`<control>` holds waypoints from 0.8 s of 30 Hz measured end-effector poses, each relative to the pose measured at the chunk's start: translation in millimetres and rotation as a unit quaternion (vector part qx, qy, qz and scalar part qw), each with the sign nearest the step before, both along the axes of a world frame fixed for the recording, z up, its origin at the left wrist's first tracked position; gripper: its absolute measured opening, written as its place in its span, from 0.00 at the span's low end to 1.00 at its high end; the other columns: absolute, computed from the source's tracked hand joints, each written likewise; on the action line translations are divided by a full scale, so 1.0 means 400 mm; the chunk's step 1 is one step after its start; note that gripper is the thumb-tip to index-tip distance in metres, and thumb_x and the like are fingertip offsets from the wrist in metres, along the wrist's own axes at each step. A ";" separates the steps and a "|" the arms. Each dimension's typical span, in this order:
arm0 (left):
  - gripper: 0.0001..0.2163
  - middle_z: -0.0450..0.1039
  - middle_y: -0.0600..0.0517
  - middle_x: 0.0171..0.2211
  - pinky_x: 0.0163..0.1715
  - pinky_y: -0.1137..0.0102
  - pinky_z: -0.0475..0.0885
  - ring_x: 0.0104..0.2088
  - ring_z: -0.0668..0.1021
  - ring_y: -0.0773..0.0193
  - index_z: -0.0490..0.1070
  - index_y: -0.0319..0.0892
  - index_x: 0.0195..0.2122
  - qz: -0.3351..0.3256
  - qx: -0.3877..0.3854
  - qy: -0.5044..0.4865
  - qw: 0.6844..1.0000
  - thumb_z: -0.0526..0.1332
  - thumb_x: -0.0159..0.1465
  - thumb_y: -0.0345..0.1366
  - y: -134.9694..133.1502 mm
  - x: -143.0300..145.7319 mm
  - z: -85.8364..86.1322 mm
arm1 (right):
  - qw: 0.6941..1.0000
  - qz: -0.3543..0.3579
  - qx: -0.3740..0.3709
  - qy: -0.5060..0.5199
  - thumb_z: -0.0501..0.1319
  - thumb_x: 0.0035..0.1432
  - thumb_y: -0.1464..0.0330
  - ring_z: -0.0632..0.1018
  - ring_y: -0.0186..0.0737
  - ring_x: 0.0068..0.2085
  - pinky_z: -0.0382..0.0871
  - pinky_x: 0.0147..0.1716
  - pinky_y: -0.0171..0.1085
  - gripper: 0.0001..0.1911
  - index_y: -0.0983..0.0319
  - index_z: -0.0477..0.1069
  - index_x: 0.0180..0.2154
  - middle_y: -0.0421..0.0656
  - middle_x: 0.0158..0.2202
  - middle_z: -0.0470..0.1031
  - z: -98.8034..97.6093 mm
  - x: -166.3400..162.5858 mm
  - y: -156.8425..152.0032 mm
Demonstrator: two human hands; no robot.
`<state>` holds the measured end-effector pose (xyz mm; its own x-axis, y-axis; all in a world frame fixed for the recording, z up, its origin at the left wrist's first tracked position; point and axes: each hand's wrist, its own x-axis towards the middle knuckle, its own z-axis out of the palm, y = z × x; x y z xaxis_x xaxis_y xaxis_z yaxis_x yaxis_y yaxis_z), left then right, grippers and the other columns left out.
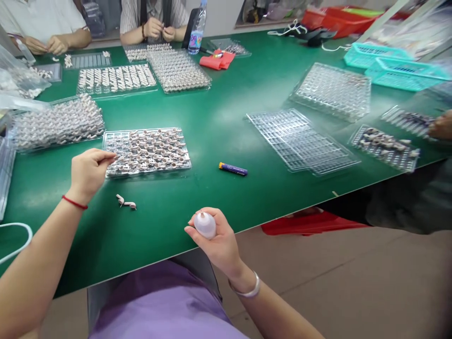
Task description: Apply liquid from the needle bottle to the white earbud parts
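My left hand (pixel 89 172) reaches over the green table (pixel 226 122) to the left edge of a clear plastic tray (pixel 146 150) filled with small pinkish parts. Its fingers are pinched at the tray's edge; what they hold is too small to make out. My right hand (pixel 215 238) rests at the table's near edge, fingers wrapped round a small white squeeze bottle (pixel 205 224) with its nozzle pointing up. Two loose small parts (pixel 126 202) lie on the table between my hands.
A blue-and-yellow pen-like stick (pixel 233 168) lies right of the tray. Empty clear grid trays (pixel 300 141) sit at right, filled trays (pixel 58 123) at left and back. Two people's hands (pixel 158 30) work at the far edge. Teal baskets (pixel 395 66) and a water bottle (pixel 197 28) stand behind.
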<state>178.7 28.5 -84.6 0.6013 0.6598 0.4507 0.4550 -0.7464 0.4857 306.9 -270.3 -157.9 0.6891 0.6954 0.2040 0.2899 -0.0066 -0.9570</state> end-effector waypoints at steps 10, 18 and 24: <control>0.06 0.81 0.52 0.34 0.40 0.67 0.71 0.38 0.80 0.57 0.81 0.45 0.32 0.016 -0.004 0.100 0.995 0.63 0.58 0.31 0.095 0.101 -0.012 | 1.000 0.009 0.003 0.000 0.68 0.54 0.67 0.78 0.37 0.32 0.75 0.32 0.36 0.15 0.57 0.66 0.41 0.40 0.34 0.76 -0.006 0.000 -0.001; 0.04 0.81 0.54 0.35 0.42 0.69 0.72 0.37 0.79 0.61 0.80 0.46 0.33 0.022 -0.029 0.056 0.998 0.65 0.59 0.35 0.093 0.099 0.003 | 1.000 0.010 0.006 -0.003 0.68 0.54 0.67 0.77 0.36 0.31 0.74 0.31 0.35 0.14 0.57 0.66 0.40 0.39 0.33 0.75 -0.009 -0.007 -0.002; 0.06 0.81 0.52 0.37 0.44 0.68 0.73 0.39 0.80 0.60 0.81 0.45 0.35 0.008 -0.048 0.033 0.998 0.65 0.58 0.36 0.098 0.098 0.015 | 0.998 0.066 -0.007 -0.024 0.67 0.55 0.62 0.76 0.37 0.32 0.73 0.32 0.36 0.14 0.58 0.67 0.41 0.40 0.34 0.74 0.057 0.050 0.049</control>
<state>217.7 67.6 -78.7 0.6174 0.7072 0.3445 0.4999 -0.6909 0.5223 327.1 -250.8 -135.2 0.5811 0.7823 0.2245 0.3341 0.0223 -0.9423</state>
